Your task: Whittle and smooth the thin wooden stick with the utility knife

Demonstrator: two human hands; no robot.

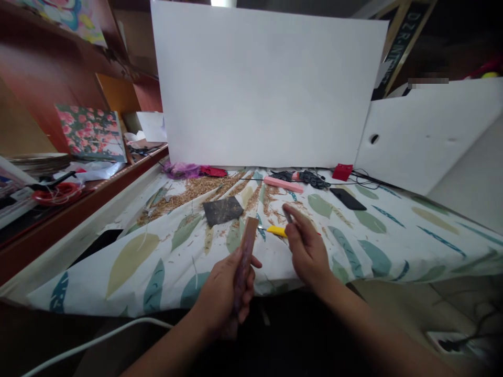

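Observation:
My left hand (226,288) is closed around a brown wooden stick (248,241), which points up and away from me over the table's near edge. The stick's lower part is hidden in the fingers. To the right, my right hand (308,248) is raised with its fingers curled. A short dark tip (288,212) shows at the fingers, but its kind is unclear. A yellow utility knife (277,231) with its blade showing is just left of my right hand and partly hidden by it. Beyond the stick lies a dark grey sheet, perhaps sandpaper (222,211).
Wood shavings (208,187) spread over the leaf-patterned cloth (133,262). A pink bar (283,184), black crumpled plastic (314,179), a red piece (342,172) and a black phone (348,199) lie farther back. A white board (267,89) stands behind. A white cable (98,343) runs low left.

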